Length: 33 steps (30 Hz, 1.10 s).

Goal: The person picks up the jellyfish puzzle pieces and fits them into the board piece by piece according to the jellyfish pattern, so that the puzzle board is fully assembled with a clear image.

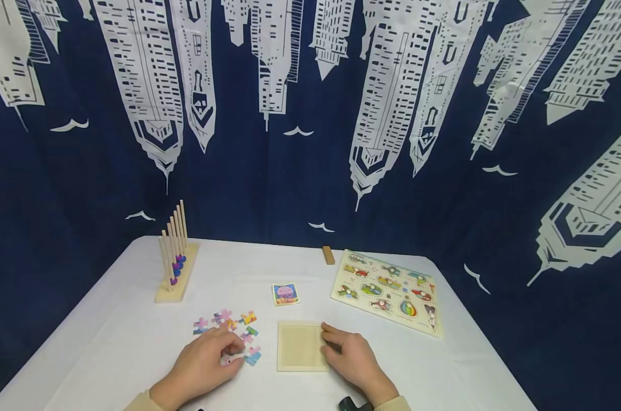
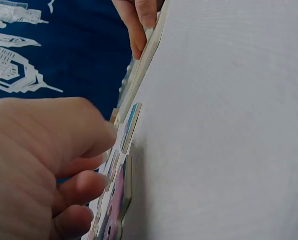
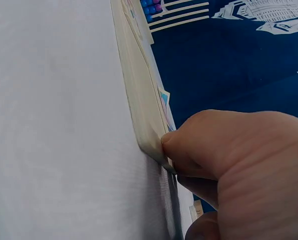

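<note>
My left hand [image 1: 206, 357] is low over a loose group of jigsaw pieces [image 1: 248, 337], its fingers bent around a pink piece [image 1: 228, 360] with a printed eye. In the left wrist view the thumb and fingertips hover beside the upper faces of the pieces [image 2: 120, 197], not closed together. My right hand [image 1: 353, 357] rests at the right side of a square, shallow wooden puzzle tray [image 1: 302, 368], with thumb and index finger apart. From the right wrist, the thumb tip lies on the tray's rim [image 3: 139, 115]. Nothing lies inside the tray.
Behind the tray lies a small picture card [image 1: 286, 294] with a pink sea creature. A knobbed vehicle puzzle board [image 1: 387, 291] is at the right. A pegged bead stand [image 1: 177, 279] stands at the left back. A small brown block [image 1: 328, 255] sits near the far edge.
</note>
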Available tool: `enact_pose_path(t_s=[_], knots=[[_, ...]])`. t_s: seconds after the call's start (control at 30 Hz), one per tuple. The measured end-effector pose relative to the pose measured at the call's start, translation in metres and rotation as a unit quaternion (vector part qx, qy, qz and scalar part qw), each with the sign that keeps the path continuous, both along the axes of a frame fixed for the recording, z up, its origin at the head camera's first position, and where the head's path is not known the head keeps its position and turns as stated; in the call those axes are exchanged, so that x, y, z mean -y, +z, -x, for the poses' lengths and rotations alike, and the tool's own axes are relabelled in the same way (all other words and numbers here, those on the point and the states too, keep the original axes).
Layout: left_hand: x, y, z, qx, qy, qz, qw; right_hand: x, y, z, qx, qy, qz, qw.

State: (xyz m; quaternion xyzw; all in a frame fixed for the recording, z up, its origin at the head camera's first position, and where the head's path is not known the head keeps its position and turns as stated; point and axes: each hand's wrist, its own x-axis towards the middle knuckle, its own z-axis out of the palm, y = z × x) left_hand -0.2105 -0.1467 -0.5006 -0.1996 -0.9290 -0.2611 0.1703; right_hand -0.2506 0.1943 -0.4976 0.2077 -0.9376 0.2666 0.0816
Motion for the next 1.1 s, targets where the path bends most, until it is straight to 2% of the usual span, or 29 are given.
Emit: enact_pose_path(t_s=[0.1, 0.17, 0.27, 0.4, 0.5, 0.6, 0.73, 0.87, 1.0, 1.1], knots=[[0.000, -0.001, -0.001, 0.012, -0.010, 0.000, 0.9999, 0.000, 0.000, -0.001, 0.004, 0.001, 0.002, 1.0000], [0.000, 0.001, -0.001, 0.019, 0.001, -0.004, 0.9998, -0.001, 0.000, -0.001, 0.003, 0.002, 0.002, 1.0000], [0.005, 0.011, 0.000, 0.017, 0.067, -0.009, 0.9976, -0.002, 0.001, -0.001, 0.004, 0.002, 0.002, 1.0000], [0.033, 0.033, 0.007, 0.027, 0.176, -0.024, 0.9837, -0.002, 0.001, -0.001, 0.006, 0.003, 0.002, 1.0000], [0.060, 0.040, 0.012, 0.045, 0.219, -0.040, 0.9739, -0.003, 0.001, 0.000, 0.003, 0.001, 0.001, 1.0000], [0.077, 0.040, 0.016, 0.061, 0.235, -0.048, 0.9689, -0.003, 0.001, 0.001, 0.001, -0.001, 0.000, 1.0000], [0.083, 0.039, 0.018, 0.120, 0.225, -0.033, 0.9664, -0.002, -0.001, 0.002, 0.002, 0.001, 0.003, 1.0000], [0.085, 0.036, 0.017, 0.188, 0.186, -0.012, 0.9644, 0.000, -0.002, 0.004, 0.007, 0.007, 0.001, 0.9999], [0.083, 0.034, 0.016, 0.215, 0.143, 0.002, 0.9660, 0.001, -0.002, 0.005, 0.006, 0.011, -0.001, 0.9999], [0.080, 0.033, 0.016, 0.230, 0.122, 0.009, 0.9655, 0.001, -0.001, 0.004, 0.005, 0.010, -0.002, 0.9999]])
